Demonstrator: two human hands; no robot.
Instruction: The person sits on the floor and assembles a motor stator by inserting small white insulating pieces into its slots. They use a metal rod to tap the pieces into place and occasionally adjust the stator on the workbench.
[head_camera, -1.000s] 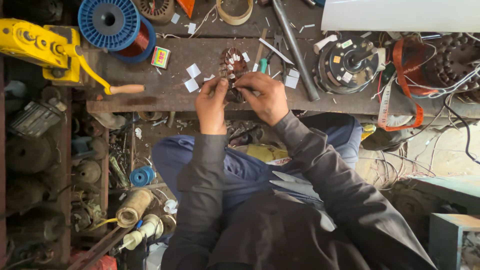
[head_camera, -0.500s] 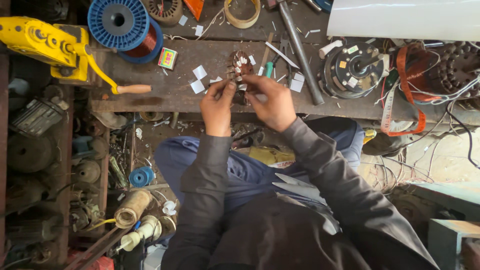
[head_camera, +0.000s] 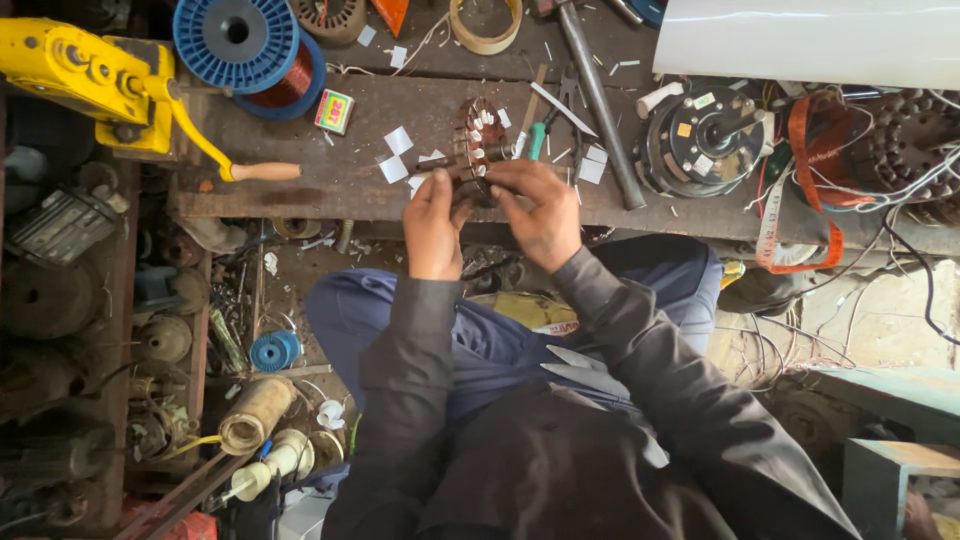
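A small round motor stator (head_camera: 477, 140) with brown slots and white paper slips rests on the edge of a worn wooden bench (head_camera: 320, 190). My left hand (head_camera: 434, 222) grips its near left side with fingers curled. My right hand (head_camera: 540, 208) pinches at its near right edge, fingertips closed on the core. Dark sleeves cover both arms. Loose white paper pieces (head_camera: 397, 153) lie just left of the stator.
A yellow hand-crank winder (head_camera: 110, 85) with wooden handle and a blue copper-wire spool (head_camera: 250, 45) sit at left. Green-handled pliers (head_camera: 538, 135), a metal rod (head_camera: 600, 100), a fan motor (head_camera: 700, 140), an orange-taped coil (head_camera: 810, 180) and tangled wires lie right. Scrap parts fill the left shelves.
The view has shifted slightly, so the bench and hands sit lower in the frame. Both hands stay on the stator, fingers working at its near edge.
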